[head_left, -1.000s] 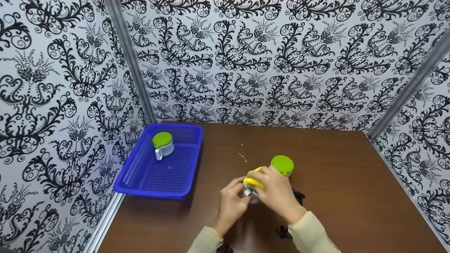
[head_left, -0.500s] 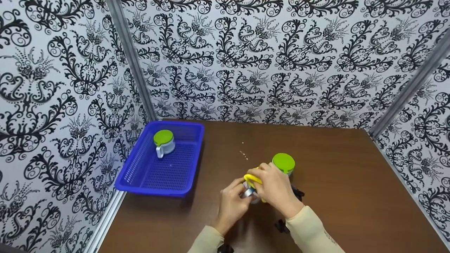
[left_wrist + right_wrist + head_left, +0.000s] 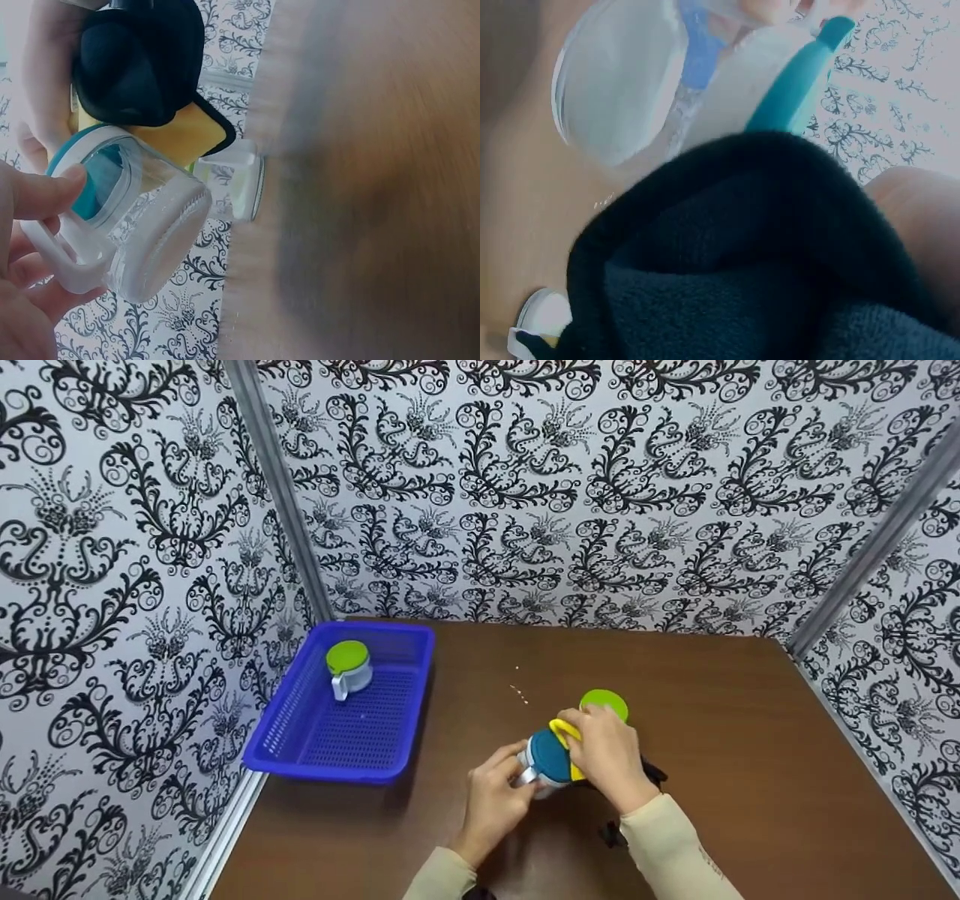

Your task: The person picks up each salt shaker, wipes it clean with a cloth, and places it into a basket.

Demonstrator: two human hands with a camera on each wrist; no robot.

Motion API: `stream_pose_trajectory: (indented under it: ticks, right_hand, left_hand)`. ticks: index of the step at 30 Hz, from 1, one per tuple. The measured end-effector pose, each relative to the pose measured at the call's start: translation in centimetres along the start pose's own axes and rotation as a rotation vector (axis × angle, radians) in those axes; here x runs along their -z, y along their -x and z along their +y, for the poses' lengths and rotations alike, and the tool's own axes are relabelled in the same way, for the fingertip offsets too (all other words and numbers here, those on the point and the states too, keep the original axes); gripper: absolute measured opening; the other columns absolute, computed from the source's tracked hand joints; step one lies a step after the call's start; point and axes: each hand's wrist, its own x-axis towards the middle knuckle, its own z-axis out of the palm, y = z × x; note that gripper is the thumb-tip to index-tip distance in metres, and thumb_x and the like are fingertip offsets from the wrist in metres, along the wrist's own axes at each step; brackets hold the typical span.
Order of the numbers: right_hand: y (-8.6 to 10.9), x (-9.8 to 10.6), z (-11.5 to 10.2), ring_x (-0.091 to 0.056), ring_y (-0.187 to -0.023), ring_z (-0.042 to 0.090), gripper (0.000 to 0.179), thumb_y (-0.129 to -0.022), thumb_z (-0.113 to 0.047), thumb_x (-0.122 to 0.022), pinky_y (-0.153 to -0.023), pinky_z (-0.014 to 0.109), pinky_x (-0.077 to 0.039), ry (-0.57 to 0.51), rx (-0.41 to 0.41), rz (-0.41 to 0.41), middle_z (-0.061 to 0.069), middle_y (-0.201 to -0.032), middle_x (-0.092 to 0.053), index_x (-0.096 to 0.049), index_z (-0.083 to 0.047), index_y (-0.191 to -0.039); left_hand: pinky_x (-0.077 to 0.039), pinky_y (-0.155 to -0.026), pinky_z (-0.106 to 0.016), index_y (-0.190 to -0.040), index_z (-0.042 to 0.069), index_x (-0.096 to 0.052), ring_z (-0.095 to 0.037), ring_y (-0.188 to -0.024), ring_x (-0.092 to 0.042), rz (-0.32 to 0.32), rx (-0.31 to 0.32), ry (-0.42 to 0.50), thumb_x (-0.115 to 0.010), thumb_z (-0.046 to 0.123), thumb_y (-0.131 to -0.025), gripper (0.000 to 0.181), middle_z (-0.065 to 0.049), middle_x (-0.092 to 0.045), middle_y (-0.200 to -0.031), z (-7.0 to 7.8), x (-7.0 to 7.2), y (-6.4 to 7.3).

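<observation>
1. Head view: here we are, my left hand [image 3: 496, 795] gripping the jar [image 3: 551, 757] by its handle side, my right hand [image 3: 609, 754] bunched round the yellow-and-black cloth [image 3: 564, 730] at the jar's right. Wiping it down looks like the step in hand. A green-lidded jar [image 3: 604, 703] sits just beyond my right hand on the bench [image 3: 720, 720]; well out past my left hand is the blue basket [image 3: 352, 746], another green-lidded jar [image 3: 349, 658] inside.

2. Left wrist: thumb at the teal lid, fingers curled about the white handle [image 3: 71, 276], jar tilted and seemingly clear of the bench. The cloth spreads right beside it; whether it's pressing, I can't tell. I'd judge the next move calls for that firm left hold while the cloth works any side left over.

3. Right wrist: dark cloth fills the foreground, hiding my right fingers, with the jar's pale base [image 3: 622, 86] beyond.

4. Back to the head view: half a second ago my right hand covered most of the lid; now it's shifted rightward, baring the teal top. My left has barely budged.
</observation>
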Motion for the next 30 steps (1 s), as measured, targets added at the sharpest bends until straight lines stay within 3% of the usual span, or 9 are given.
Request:
stream_pose_trajectory:
  ticks: [5, 11, 14, 30]
  right_hand:
    - [0.2, 0.6, -1.0, -0.056, -0.079, 0.021, 0.031, -0.077, -0.022, -0.089, -0.061, 0.04, -0.057, -0.042, 0.078, 0.05, 0.001, -0.093, -0.067, -0.077, -0.023, -0.106]
    - [0.8, 1.2, -2.7, -0.055, -0.079, 0.016, 0.025, -0.078, -0.022, -0.087, -0.064, 0.033, -0.052, -0.096, 0.282, 0.075, -0.007, -0.09, -0.066, -0.077, -0.026, -0.101]
    - [1.0, 1.4, -3.2, -0.055, -0.081, 0.015, 0.024, -0.08, -0.021, -0.085, -0.068, 0.033, -0.052, -0.113, 0.337, 0.067, -0.008, -0.093, -0.066, -0.076, -0.026, -0.101]
    - [1.3, 1.7, -3.4, -0.055, -0.082, 0.015, 0.027, -0.079, -0.025, -0.086, -0.07, 0.031, -0.053, -0.085, 0.297, 0.044, -0.007, -0.095, -0.066, -0.076, -0.028, -0.105]
  left_hand:
    - [-0.058, -0.073, -0.025, -0.074, 0.009, -0.065, -0.015, -0.088, -0.072, -0.012, -0.018, -0.02, -0.092, 0.013, -0.071, 0.027, -0.006, -0.072, -0.111, 0.1, 0.1, -0.3]
    - [-0.056, -0.068, -0.022, -0.075, 0.01, -0.067, -0.012, -0.085, -0.07, -0.007, -0.039, -0.018, -0.091, 0.008, -0.069, 0.025, -0.002, -0.071, -0.108, -0.1, 0.1, -0.2]
    - [-0.056, -0.069, -0.023, -0.082, 0.01, -0.072, -0.01, -0.084, -0.069, 0.004, -0.04, -0.006, -0.088, 0.003, -0.068, 0.023, 0.0, -0.07, -0.106, -0.1, 0.1, -0.1]
    - [-0.057, -0.071, -0.024, -0.076, 0.011, -0.069, -0.011, -0.087, -0.07, 0.039, -0.038, -0.011, -0.089, 0.006, -0.069, 0.022, 0.002, -0.071, -0.108, -0.1, 0.0, 0.0]
